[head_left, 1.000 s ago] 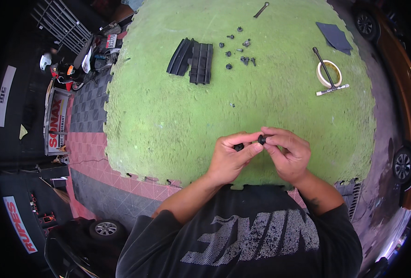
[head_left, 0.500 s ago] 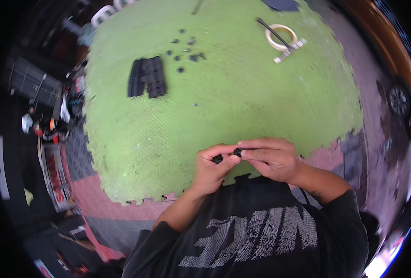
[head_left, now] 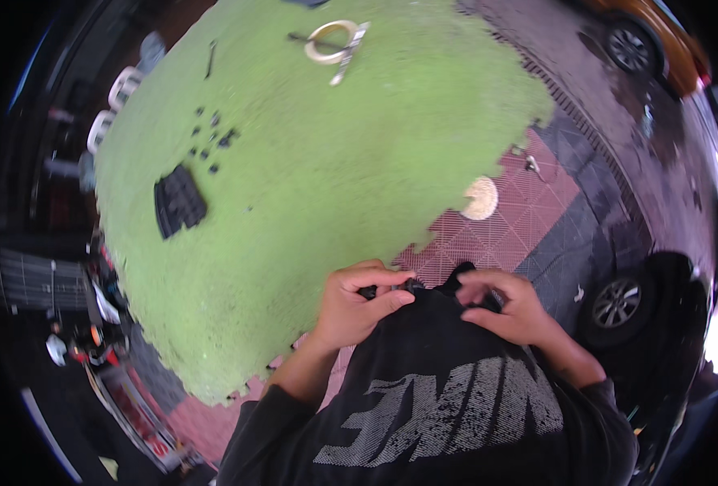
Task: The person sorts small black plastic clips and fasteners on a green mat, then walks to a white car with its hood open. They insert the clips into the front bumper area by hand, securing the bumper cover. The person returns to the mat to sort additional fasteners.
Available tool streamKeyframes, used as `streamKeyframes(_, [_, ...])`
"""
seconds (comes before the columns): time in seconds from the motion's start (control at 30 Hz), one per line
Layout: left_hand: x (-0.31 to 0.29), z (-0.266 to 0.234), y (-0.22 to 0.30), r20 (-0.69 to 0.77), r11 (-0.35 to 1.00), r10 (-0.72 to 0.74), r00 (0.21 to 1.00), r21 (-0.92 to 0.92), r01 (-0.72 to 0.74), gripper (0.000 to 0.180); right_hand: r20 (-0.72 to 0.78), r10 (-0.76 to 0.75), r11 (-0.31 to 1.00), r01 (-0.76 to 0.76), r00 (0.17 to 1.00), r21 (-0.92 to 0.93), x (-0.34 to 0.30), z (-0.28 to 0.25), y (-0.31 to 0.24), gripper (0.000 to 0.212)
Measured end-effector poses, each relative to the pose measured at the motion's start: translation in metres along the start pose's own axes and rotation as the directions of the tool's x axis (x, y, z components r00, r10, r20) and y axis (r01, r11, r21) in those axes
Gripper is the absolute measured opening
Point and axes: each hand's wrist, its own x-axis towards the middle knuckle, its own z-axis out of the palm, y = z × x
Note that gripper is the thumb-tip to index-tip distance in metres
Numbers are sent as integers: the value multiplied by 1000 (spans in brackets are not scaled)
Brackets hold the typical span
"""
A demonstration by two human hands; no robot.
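Observation:
Over my lap, the thumb and fingers of my left hand point(head_left: 351, 304) are closed on a small black part point(head_left: 411, 285). Its kind is too small to tell, and some dark material also shows inside the curl of the fingers. My right hand point(head_left: 509, 306) hovers to the right, apart from the part, with thumb and fingers spread and slightly blurred. Something dark shows through the gap between them; whether it touches the hand is unclear. Farther off on the green mat point(head_left: 318, 178) lie a black slatted panel point(head_left: 179, 201) and several small black pieces point(head_left: 215, 136).
At the far side of the mat, a cream tape roll point(head_left: 317, 53) lies with a pale flat bar point(head_left: 349, 55) over it. A thin dark tool point(head_left: 210, 59) rests far left. To the right are a round pale disc point(head_left: 482, 199), reddish floor tiles point(head_left: 537, 182) and a car wheel point(head_left: 618, 301).
My right hand has come away from the small black part and opened to the right. The left hand keeps hold of it. My view has turned to the right.

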Motion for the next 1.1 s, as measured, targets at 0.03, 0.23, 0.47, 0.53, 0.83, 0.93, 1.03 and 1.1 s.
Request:
streamKeyframes(0.03, [5, 17, 4, 44, 991, 37, 998, 125, -42, 31, -13, -28, 999, 28, 1000, 21, 1, -2, -8, 43])
streamKeyframes(0.23, [36, 129, 9, 288, 876, 185, 939, 384, -291, 36, -113, -150, 982, 161, 982, 103, -55, -73, 11, 35])
streamKeyframes(0.47, [76, 338, -22, 560, 828, 209, 801, 335, -450, 38, -278, 50, 770, 140, 959, 622, -196, -208, 65, 11])
streamKeyframes(0.53, [92, 409, -30, 606, 834, 252, 755, 259, -487, 37, -378, 47, 747, 219, 925, 628, -240, -250, 75, 11])
streamKeyframes(0.83, [194, 669, -62, 810, 919, 214, 546, 23, -394, 27, -784, 30, 767, 489, 620, 416, -362, -416, 100, 17])
streamKeyframes(0.93, [245, 745, -80, 883, 907, 189, 429, 11, -420, 21, -803, 94, 702, 533, 589, 473, -377, -487, 136, 12])
streamKeyframes(1.03, [304, 827, -97, 922, 933, 155, 354, -19, -359, 20, -830, 90, 680, 575, 550, 455, -385, -572, 155, 10])
streamKeyframes(1.1, [352, 885, -110, 938, 934, 146, 315, -26, -356, 19, -854, 119, 674, 590, 507, 445, -385, -633, 162, 8])
